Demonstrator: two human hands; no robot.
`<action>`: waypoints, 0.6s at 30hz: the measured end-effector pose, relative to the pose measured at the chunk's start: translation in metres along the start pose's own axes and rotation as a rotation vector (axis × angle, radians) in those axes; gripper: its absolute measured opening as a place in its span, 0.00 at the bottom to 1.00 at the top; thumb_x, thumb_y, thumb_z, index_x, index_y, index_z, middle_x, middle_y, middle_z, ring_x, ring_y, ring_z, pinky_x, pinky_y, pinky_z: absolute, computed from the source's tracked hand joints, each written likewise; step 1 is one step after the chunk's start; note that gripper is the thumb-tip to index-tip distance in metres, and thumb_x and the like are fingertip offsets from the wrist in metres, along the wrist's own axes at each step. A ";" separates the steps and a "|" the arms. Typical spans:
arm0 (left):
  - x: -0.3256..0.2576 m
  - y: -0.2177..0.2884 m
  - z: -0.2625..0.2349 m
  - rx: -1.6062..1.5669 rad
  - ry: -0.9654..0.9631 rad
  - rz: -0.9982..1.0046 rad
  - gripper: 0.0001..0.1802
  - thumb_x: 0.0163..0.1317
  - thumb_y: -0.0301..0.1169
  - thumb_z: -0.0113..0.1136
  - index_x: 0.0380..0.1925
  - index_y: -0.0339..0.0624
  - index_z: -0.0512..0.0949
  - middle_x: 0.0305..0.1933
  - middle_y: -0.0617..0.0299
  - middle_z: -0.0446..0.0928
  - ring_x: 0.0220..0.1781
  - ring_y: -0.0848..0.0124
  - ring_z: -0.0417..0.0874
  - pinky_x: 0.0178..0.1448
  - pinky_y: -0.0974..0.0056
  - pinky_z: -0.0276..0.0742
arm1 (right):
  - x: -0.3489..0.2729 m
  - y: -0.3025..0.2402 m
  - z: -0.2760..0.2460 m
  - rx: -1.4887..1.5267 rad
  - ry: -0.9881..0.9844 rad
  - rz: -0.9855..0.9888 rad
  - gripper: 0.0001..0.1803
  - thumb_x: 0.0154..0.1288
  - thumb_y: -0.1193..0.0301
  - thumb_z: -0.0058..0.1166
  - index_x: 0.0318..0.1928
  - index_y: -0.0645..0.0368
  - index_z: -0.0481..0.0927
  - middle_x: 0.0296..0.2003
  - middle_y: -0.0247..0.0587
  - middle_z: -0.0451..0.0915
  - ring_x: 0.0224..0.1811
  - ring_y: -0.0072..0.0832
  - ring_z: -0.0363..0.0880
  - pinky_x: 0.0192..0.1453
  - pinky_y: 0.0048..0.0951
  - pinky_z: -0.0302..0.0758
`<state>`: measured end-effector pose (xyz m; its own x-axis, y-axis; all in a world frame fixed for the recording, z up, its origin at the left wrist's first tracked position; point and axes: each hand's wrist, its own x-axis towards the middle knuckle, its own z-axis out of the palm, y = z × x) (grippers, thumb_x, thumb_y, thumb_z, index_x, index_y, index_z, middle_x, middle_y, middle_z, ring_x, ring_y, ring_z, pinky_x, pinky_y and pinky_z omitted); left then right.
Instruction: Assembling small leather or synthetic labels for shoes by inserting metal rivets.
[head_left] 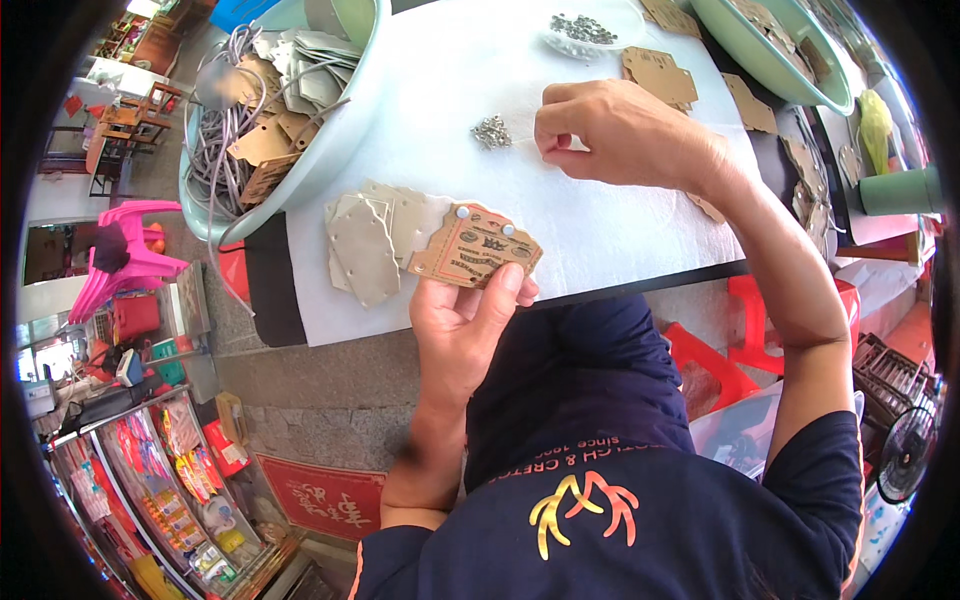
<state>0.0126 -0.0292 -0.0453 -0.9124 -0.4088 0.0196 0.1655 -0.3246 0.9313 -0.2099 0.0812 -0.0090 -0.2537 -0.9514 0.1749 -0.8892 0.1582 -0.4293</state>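
My left hand (452, 335) pinches a brown printed cardboard tag (478, 247) with a wavy edge between thumb and fingers, over the table's near edge. Two round silvery studs sit along the tag's far edge. Farther off, my right hand (625, 132) is closed in a pinch above the white table covering (430, 80); what its fingertips hold, if anything, is too small to make out. Left of those fingertips lies a small heap of metal fasteners (491, 132). Several plain greyish tags (365, 250) lie overlapped beside my left hand.
A pale green basin (337, 165) of tags and grey cords stands at the left. Far back are a white dish (636, 28) of small metal parts and brown tags (660, 80). Another basin (835, 92) stands far right. Red stools (705, 372) are below the table.
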 end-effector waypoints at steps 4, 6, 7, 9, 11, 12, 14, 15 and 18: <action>0.000 0.000 0.004 0.024 0.046 0.052 0.22 0.65 0.19 0.55 0.59 0.34 0.68 0.46 0.57 0.77 0.39 0.71 0.79 0.38 0.64 0.79 | -0.008 -0.013 -0.003 -0.149 -0.026 -0.043 0.05 0.59 0.73 0.56 0.30 0.61 0.78 0.30 0.44 0.77 0.33 0.44 0.80 0.40 0.42 0.76; 0.000 0.001 0.005 0.026 0.057 0.054 0.22 0.65 0.19 0.55 0.60 0.34 0.68 0.47 0.57 0.77 0.40 0.71 0.79 0.38 0.63 0.79 | -0.010 -0.015 -0.005 -0.175 -0.018 -0.070 0.05 0.59 0.72 0.56 0.31 0.61 0.78 0.30 0.44 0.76 0.33 0.44 0.80 0.39 0.42 0.76; 0.001 0.001 0.004 0.004 0.057 0.045 0.23 0.65 0.18 0.55 0.60 0.33 0.67 0.46 0.57 0.77 0.38 0.72 0.80 0.40 0.66 0.79 | -0.011 -0.016 -0.008 -0.142 0.013 -0.066 0.05 0.60 0.72 0.56 0.31 0.61 0.78 0.30 0.44 0.77 0.34 0.44 0.81 0.40 0.42 0.76; 0.001 0.000 0.004 -0.017 0.057 0.037 0.23 0.65 0.18 0.56 0.60 0.32 0.66 0.44 0.56 0.78 0.37 0.73 0.80 0.41 0.68 0.80 | -0.013 -0.014 -0.009 -0.109 0.044 -0.063 0.05 0.60 0.72 0.56 0.32 0.60 0.79 0.31 0.44 0.78 0.34 0.44 0.81 0.40 0.42 0.76; 0.002 0.000 0.003 -0.037 0.052 0.051 0.23 0.64 0.18 0.56 0.59 0.32 0.66 0.44 0.56 0.78 0.37 0.73 0.80 0.40 0.68 0.80 | -0.013 -0.009 -0.010 -0.095 0.158 -0.043 0.05 0.61 0.72 0.56 0.32 0.60 0.79 0.31 0.45 0.79 0.35 0.44 0.81 0.40 0.42 0.76; 0.001 0.000 0.004 -0.037 0.051 0.049 0.23 0.64 0.18 0.56 0.59 0.32 0.66 0.44 0.56 0.78 0.37 0.73 0.80 0.40 0.68 0.80 | -0.014 -0.009 -0.009 -0.094 0.158 -0.041 0.05 0.61 0.72 0.56 0.32 0.60 0.79 0.31 0.45 0.79 0.35 0.44 0.81 0.40 0.42 0.76; 0.001 0.002 0.007 -0.065 0.083 0.035 0.22 0.64 0.18 0.56 0.59 0.32 0.67 0.44 0.55 0.78 0.37 0.73 0.80 0.40 0.68 0.80 | -0.014 -0.009 -0.005 -0.143 0.141 -0.009 0.06 0.62 0.71 0.55 0.32 0.61 0.80 0.30 0.45 0.80 0.34 0.44 0.82 0.40 0.43 0.76; 0.001 0.002 0.007 -0.064 0.083 0.035 0.22 0.64 0.18 0.56 0.59 0.32 0.67 0.44 0.55 0.78 0.37 0.73 0.80 0.40 0.68 0.80 | -0.015 -0.011 -0.003 -0.143 0.141 -0.009 0.06 0.62 0.71 0.55 0.32 0.61 0.80 0.30 0.45 0.80 0.34 0.44 0.82 0.40 0.43 0.76; 0.002 0.001 0.006 -0.070 0.080 0.041 0.22 0.64 0.18 0.56 0.59 0.32 0.67 0.44 0.55 0.78 0.37 0.73 0.80 0.40 0.68 0.79 | -0.015 -0.019 0.006 -0.131 0.117 0.035 0.07 0.62 0.70 0.55 0.32 0.61 0.80 0.29 0.46 0.80 0.33 0.45 0.82 0.39 0.43 0.77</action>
<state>0.0089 -0.0250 -0.0416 -0.8719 -0.4889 0.0258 0.2307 -0.3638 0.9025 -0.1874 0.0908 -0.0086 -0.3214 -0.9086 0.2669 -0.9190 0.2312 -0.3194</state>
